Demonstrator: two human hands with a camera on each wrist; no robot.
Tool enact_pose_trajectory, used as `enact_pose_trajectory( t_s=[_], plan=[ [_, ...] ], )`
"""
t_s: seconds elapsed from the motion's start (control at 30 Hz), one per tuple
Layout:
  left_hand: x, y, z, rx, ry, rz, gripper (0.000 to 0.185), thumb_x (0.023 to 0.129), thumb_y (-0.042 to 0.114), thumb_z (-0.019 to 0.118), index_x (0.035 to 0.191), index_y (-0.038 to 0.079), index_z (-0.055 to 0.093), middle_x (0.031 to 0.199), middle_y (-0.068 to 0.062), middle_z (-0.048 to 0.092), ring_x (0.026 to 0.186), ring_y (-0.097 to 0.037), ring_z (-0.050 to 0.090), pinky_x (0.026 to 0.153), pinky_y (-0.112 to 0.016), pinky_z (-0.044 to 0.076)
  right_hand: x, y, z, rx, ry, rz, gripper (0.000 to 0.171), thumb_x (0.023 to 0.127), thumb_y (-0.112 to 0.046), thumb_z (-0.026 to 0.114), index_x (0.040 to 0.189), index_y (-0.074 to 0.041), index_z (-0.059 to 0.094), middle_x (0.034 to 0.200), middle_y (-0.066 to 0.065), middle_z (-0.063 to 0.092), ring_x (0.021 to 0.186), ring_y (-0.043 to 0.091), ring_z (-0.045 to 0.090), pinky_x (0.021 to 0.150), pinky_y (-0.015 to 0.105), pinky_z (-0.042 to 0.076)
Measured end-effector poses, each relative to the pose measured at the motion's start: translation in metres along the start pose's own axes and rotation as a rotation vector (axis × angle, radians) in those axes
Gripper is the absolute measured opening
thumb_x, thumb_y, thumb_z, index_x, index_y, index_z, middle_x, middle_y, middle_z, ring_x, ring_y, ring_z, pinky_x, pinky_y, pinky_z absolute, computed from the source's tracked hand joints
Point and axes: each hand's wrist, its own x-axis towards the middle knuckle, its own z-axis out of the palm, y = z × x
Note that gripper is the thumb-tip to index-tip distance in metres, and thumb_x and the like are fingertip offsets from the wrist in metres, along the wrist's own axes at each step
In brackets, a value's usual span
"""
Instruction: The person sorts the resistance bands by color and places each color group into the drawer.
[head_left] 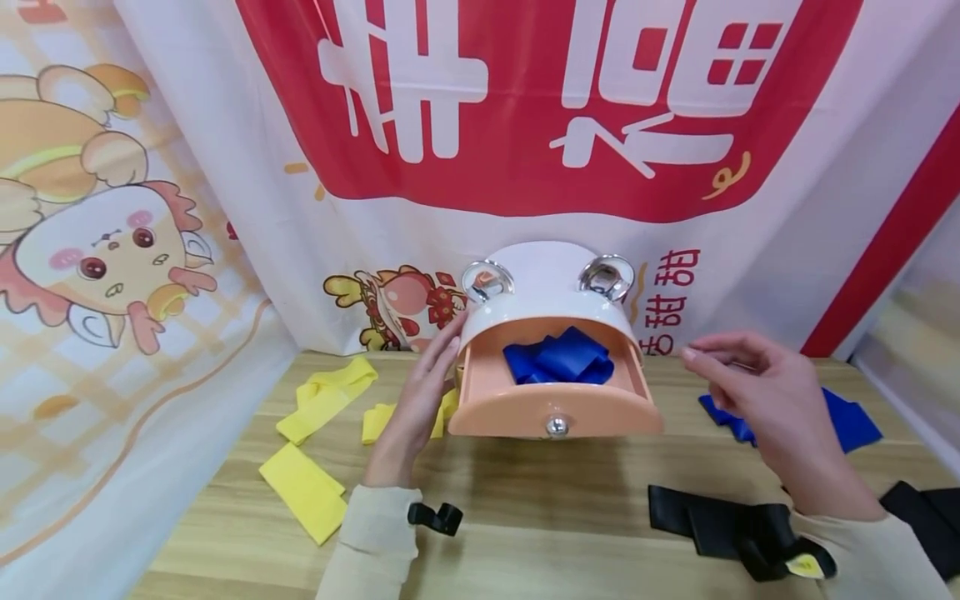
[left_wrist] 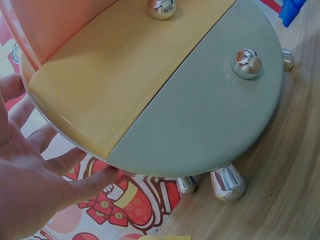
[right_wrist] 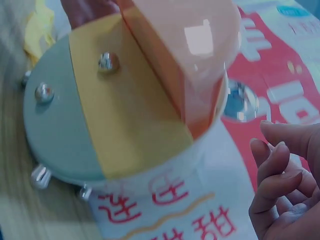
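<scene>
A small round cabinet (head_left: 543, 292) with a white top and two chrome rings stands at the back of the wooden table. Its top peach drawer (head_left: 555, 412) is pulled out and holds folded blue strips (head_left: 558, 358). My left hand (head_left: 420, 392) lies flat against the cabinet's left side, fingers straight. My right hand (head_left: 757, 392) hovers right of the drawer, fingers loosely curled, holding nothing. The left wrist view shows the left hand (left_wrist: 35, 175) beside the shut yellow drawer front (left_wrist: 115, 75) and grey drawer front (left_wrist: 210, 115). In the right wrist view the right hand (right_wrist: 285, 195) hangs apart from the peach drawer (right_wrist: 185, 55).
Yellow strips (head_left: 326, 396) lie left of the cabinet, another yellow strip (head_left: 303, 492) nearer the front. A blue strip (head_left: 851, 421) lies at the right behind my right hand. Black strips (head_left: 720, 521) lie at the front right. A printed cloth backdrop (head_left: 525, 108) hangs right behind the cabinet.
</scene>
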Motion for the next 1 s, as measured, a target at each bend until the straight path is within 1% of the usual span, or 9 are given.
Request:
enact_pose_trajectory(
  t_s=[0.13, 0.2, 0.3, 0.33, 0.43, 0.53, 0.67, 0.87, 1.0],
  plan=[
    [-0.002, 0.003, 0.003, 0.003, -0.007, -0.003, 0.044, 0.096, 0.058, 0.044, 0.14, 0.054, 0.039, 0.148, 0.027, 0.035, 0.142, -0.012, 0.031, 0.111, -0.059, 0.031, 0.004, 0.024, -0.012, 0.047, 0.036, 0.055, 0.054, 0.079, -0.052, 0.071, 0.123, -0.021, 0.063, 0.092, -0.005, 0.063, 0.064, 0.018, 0.057, 0.056, 0.024, 0.053],
    [-0.001, 0.003, 0.004, -0.001, -0.01, -0.001, 0.044, 0.096, 0.058, 0.044, 0.14, 0.054, 0.04, 0.148, 0.028, 0.035, 0.142, -0.011, 0.031, 0.111, -0.06, 0.03, 0.006, 0.036, -0.017, 0.048, 0.063, 0.08, 0.055, 0.078, -0.052, 0.072, 0.122, -0.021, 0.064, 0.091, -0.007, 0.062, 0.064, 0.017, 0.057, 0.057, 0.024, 0.053],
    [0.0, 0.001, 0.006, -0.005, -0.016, 0.003, 0.044, 0.096, 0.058, 0.044, 0.14, 0.054, 0.04, 0.148, 0.027, 0.035, 0.142, -0.011, 0.03, 0.111, -0.061, 0.028, 0.008, 0.055, -0.026, 0.105, 0.097, 0.113, 0.054, 0.077, -0.047, 0.076, 0.121, -0.018, 0.065, 0.089, -0.009, 0.063, 0.061, 0.016, 0.055, 0.054, 0.024, 0.052],
    [0.002, -0.002, 0.006, -0.008, -0.015, 0.009, 0.044, 0.096, 0.058, 0.045, 0.139, 0.054, 0.04, 0.148, 0.027, 0.035, 0.142, -0.011, 0.031, 0.111, -0.062, 0.028, 0.009, 0.061, -0.029, 0.107, 0.108, 0.12, 0.053, 0.077, -0.046, 0.077, 0.12, -0.018, 0.065, 0.087, -0.01, 0.063, 0.06, 0.016, 0.055, 0.053, 0.024, 0.051],
    [0.002, -0.003, 0.007, -0.006, -0.017, 0.013, 0.044, 0.096, 0.058, 0.045, 0.14, 0.054, 0.04, 0.148, 0.027, 0.035, 0.142, -0.012, 0.031, 0.111, -0.063, 0.027, 0.013, 0.08, -0.037, 0.124, 0.143, 0.142, 0.048, 0.079, -0.04, 0.078, 0.119, -0.016, 0.065, 0.082, -0.013, 0.063, 0.058, 0.015, 0.054, 0.05, 0.024, 0.048],
    [0.003, -0.003, 0.006, 0.0, -0.015, 0.013, 0.045, 0.096, 0.059, 0.045, 0.14, 0.054, 0.039, 0.148, 0.027, 0.035, 0.142, -0.013, 0.031, 0.111, -0.063, 0.027, 0.018, 0.097, -0.043, 0.074, 0.178, 0.195, 0.047, 0.08, -0.043, 0.075, 0.119, -0.021, 0.063, 0.085, -0.015, 0.061, 0.062, 0.013, 0.054, 0.052, 0.023, 0.048],
    [0.004, -0.004, 0.004, 0.017, -0.012, 0.01, 0.046, 0.095, 0.061, 0.043, 0.141, 0.054, 0.038, 0.148, 0.028, 0.034, 0.142, -0.012, 0.03, 0.111, -0.061, 0.029, 0.024, 0.116, -0.05, 0.051, 0.195, 0.266, 0.045, 0.08, -0.045, 0.074, 0.119, -0.026, 0.062, 0.087, -0.019, 0.059, 0.066, 0.014, 0.054, 0.055, 0.023, 0.048],
    [0.003, -0.005, 0.001, 0.021, -0.012, 0.017, 0.047, 0.096, 0.06, 0.042, 0.143, 0.052, 0.036, 0.15, 0.027, 0.031, 0.143, -0.012, 0.028, 0.11, -0.059, 0.031, 0.032, 0.144, -0.066, -0.058, 0.237, 0.29, 0.026, 0.089, -0.044, 0.066, 0.112, -0.032, 0.059, 0.075, -0.027, 0.054, 0.063, 0.012, 0.054, 0.055, 0.025, 0.049],
    [0.003, -0.005, 0.001, 0.02, -0.01, 0.018, 0.047, 0.096, 0.061, 0.042, 0.142, 0.053, 0.037, 0.15, 0.028, 0.031, 0.142, -0.012, 0.029, 0.11, -0.058, 0.031, 0.037, 0.159, -0.072, -0.059, 0.259, 0.317, 0.019, 0.091, -0.041, 0.064, 0.108, -0.036, 0.057, 0.073, -0.029, 0.052, 0.062, 0.009, 0.054, 0.053, 0.024, 0.048]
  ],
)
